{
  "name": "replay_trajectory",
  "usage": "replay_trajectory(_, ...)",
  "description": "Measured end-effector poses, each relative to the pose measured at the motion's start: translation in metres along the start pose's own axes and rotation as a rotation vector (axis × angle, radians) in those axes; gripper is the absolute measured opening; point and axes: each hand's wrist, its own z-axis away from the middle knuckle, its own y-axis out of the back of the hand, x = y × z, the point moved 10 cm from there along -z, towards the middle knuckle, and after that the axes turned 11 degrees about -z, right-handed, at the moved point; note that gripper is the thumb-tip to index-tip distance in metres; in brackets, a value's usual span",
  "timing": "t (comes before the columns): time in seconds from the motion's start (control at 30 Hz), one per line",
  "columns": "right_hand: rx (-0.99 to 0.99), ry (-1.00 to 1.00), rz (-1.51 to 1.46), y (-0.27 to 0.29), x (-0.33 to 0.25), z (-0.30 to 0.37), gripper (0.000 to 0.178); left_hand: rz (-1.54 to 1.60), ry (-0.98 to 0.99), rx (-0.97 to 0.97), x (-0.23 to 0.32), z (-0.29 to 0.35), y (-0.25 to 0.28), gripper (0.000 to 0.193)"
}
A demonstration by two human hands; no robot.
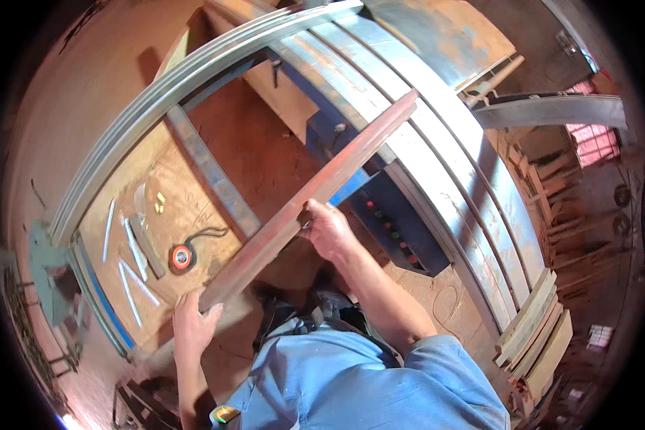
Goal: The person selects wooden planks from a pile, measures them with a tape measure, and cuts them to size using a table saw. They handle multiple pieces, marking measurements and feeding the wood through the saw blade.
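A long reddish-brown wooden batten (351, 159) slants up from lower left to upper right in front of me. My left hand (195, 322) is closed around its near end. Farther along, my right hand (328, 231) grips its lower edge, with the thumb on the near side. The far end of the batten reaches over a grooved metal machine table (416, 158). To the left of the batten, a round orange-and-black tape measure (183, 258) with a dark strap rests on a plywood panel (193, 193). White folding-rule pieces (137, 283) lie beside it.
A blue control box (387, 226) with several coloured buttons sits below the metal table. Long metal rails (158, 93) curve across the left. Stacked wooden strips (534, 326) stand at the right, and more timber (580, 222) leans behind them. Small yellow bits (160, 203) lie on the panel.
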Motion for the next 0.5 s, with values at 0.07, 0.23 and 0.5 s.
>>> replay_trajectory(0.07,-0.006,0.006,0.020,-0.008,-0.003,0.006,0.017,-0.101,-0.093,0.006,0.029,-0.007,0.004,0.064)
replay_trajectory(0.23,-0.078,0.004,0.043,-0.024,-0.009,0.010,0.020,-0.270,-0.235,0.114,0.117,-0.039,0.008,0.083)
replay_trajectory(0.5,-0.165,-0.109,0.265,-0.025,-0.035,0.023,0.032,-0.287,-0.148,0.086,0.164,-0.089,-0.019,0.063)
